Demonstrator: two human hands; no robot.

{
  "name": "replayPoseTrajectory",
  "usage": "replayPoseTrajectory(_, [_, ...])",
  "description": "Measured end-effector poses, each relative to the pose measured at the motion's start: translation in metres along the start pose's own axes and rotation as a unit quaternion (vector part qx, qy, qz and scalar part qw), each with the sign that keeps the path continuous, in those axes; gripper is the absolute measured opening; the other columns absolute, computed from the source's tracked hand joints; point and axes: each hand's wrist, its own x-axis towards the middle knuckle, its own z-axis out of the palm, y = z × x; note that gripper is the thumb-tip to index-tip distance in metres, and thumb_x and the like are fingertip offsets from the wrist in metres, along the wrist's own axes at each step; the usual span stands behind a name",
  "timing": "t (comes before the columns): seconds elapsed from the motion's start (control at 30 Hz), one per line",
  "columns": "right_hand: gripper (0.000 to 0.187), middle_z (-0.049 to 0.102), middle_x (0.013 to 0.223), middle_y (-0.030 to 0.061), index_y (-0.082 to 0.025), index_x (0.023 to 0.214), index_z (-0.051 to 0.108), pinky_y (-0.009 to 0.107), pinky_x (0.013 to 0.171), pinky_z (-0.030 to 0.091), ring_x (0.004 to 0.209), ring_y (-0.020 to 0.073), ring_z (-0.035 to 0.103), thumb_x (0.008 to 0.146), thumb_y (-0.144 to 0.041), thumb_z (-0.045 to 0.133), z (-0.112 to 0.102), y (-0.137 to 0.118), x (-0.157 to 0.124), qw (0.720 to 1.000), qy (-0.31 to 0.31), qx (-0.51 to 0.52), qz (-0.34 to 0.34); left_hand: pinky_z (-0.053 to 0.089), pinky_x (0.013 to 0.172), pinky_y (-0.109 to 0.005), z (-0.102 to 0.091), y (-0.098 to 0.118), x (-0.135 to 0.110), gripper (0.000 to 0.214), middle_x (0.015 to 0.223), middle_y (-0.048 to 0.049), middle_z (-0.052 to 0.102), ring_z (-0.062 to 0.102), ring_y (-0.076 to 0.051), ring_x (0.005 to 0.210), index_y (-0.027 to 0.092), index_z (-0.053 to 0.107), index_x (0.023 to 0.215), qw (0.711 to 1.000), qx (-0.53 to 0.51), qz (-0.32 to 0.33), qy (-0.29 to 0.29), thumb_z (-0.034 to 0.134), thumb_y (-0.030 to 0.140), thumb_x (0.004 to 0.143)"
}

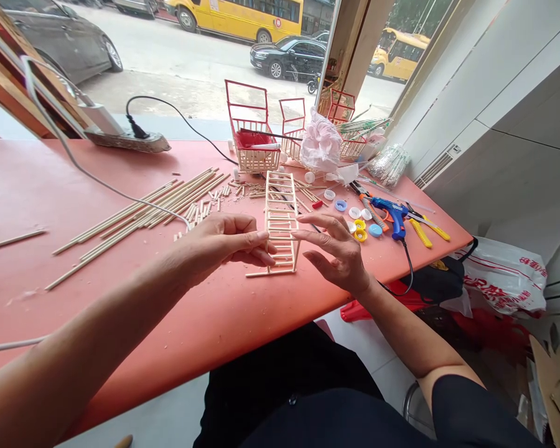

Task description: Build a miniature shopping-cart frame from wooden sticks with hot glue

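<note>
A small ladder-like frame of thin wooden sticks (280,198) stands on the pink table in front of me, with several crosspieces and a lower part bent toward me. At its left edge, my left hand (236,239) has thumb and fingers closed on the frame. My right hand (338,249) is on the frame's other side, fingers spread, the fingertips at or just beside its right edge; I cannot tell if they press on it. One stick (257,274) sticks out leftward at the frame's bottom. The fingers of my left hand cover part of the rungs.
Long wooden sticks (144,214) and short cut pieces lie left. Behind stands a small stick-built cart (256,158) with red trim. Bottle caps (360,235), a blue glue gun (394,214) and yellow-handled pliers (422,231) lie right. A power strip (128,142) and cables cross the back left.
</note>
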Motion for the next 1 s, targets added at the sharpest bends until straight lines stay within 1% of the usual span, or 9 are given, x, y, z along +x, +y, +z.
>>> replayPoseTrajectory(0.13, [0.027, 0.072, 0.126, 0.0089, -0.029, 0.122, 0.075, 0.048, 0.104, 0.052, 0.117, 0.0257, 0.062, 0.102, -0.037, 0.059, 0.0001, -0.0002, 0.0002, 1.0, -0.003, 0.001, 0.007, 0.067, 0.081, -0.044, -0.0016, -0.0046, 0.0034, 0.05, 0.085, -0.0155, 0.081, 0.08, -0.028, 0.076, 0.016, 0.059, 0.061, 1.0, 0.003, 0.007, 0.007, 0.093, 0.052, 0.064])
replayPoseTrajectory(0.27, [0.029, 0.073, 0.125, 0.0081, -0.03, 0.118, 0.077, 0.049, 0.104, 0.052, 0.117, 0.0262, 0.062, 0.103, -0.041, 0.055, 0.0003, -0.0002, -0.0003, 0.999, -0.018, -0.012, 0.032, 0.067, 0.084, -0.046, -0.0005, -0.0054, 0.0029, 0.049, 0.083, -0.0158, 0.081, 0.08, -0.03, 0.078, 0.016, 0.06, 0.061, 1.0, 0.001, 0.007, 0.012, 0.093, 0.052, 0.064])
replayPoseTrajectory(0.5, [0.03, 0.074, 0.123, 0.0082, -0.029, 0.117, 0.078, 0.049, 0.104, 0.052, 0.115, 0.0261, 0.063, 0.103, -0.042, 0.055, 0.0004, -0.0001, -0.0007, 0.999, -0.017, -0.007, 0.037, 0.067, 0.081, -0.041, 0.0003, -0.0037, 0.0015, 0.047, 0.081, -0.0147, 0.081, 0.08, -0.029, 0.076, 0.016, 0.064, 0.062, 1.0, 0.003, 0.008, 0.01, 0.092, 0.052, 0.066])
replayPoseTrajectory(0.7, [0.027, 0.074, 0.123, 0.0085, -0.028, 0.119, 0.076, 0.047, 0.102, 0.053, 0.115, 0.0253, 0.063, 0.102, -0.038, 0.057, 0.0014, 0.0011, -0.0016, 1.0, 0.001, 0.005, 0.015, 0.067, 0.08, -0.04, 0.0, -0.0035, 0.002, 0.048, 0.08, -0.0145, 0.081, 0.08, -0.027, 0.075, 0.015, 0.064, 0.061, 1.0, -0.003, 0.012, 0.003, 0.094, 0.053, 0.064])
replayPoseTrajectory(0.83, [0.027, 0.074, 0.124, 0.0075, -0.03, 0.12, 0.076, 0.048, 0.103, 0.053, 0.116, 0.0258, 0.064, 0.102, -0.038, 0.057, 0.0017, 0.0017, -0.0028, 1.0, -0.004, -0.003, 0.021, 0.067, 0.08, -0.04, 0.0005, -0.0032, 0.0014, 0.049, 0.081, -0.0143, 0.081, 0.08, -0.028, 0.074, 0.016, 0.063, 0.061, 1.0, -0.001, 0.011, 0.006, 0.094, 0.053, 0.064])
replayPoseTrajectory(0.9, [0.028, 0.074, 0.124, 0.008, -0.029, 0.123, 0.074, 0.048, 0.102, 0.053, 0.117, 0.026, 0.064, 0.102, -0.037, 0.057, 0.002, 0.0011, -0.0033, 1.0, -0.002, -0.002, 0.016, 0.067, 0.08, -0.04, 0.0005, -0.0033, 0.0011, 0.049, 0.081, -0.0145, 0.081, 0.08, -0.028, 0.075, 0.016, 0.063, 0.061, 1.0, 0.0, 0.01, 0.007, 0.094, 0.053, 0.064])
replayPoseTrajectory(1.0, [0.036, 0.073, 0.126, 0.0101, -0.027, 0.135, 0.066, 0.047, 0.102, 0.054, 0.118, 0.0268, 0.065, 0.102, -0.037, 0.058, 0.0023, -0.001, -0.0038, 1.0, -0.003, 0.001, 0.006, 0.067, 0.082, -0.042, 0.0002, -0.0039, 0.0014, 0.048, 0.081, -0.0151, 0.081, 0.08, -0.029, 0.076, 0.016, 0.064, 0.061, 1.0, 0.005, 0.011, 0.007, 0.093, 0.054, 0.065])
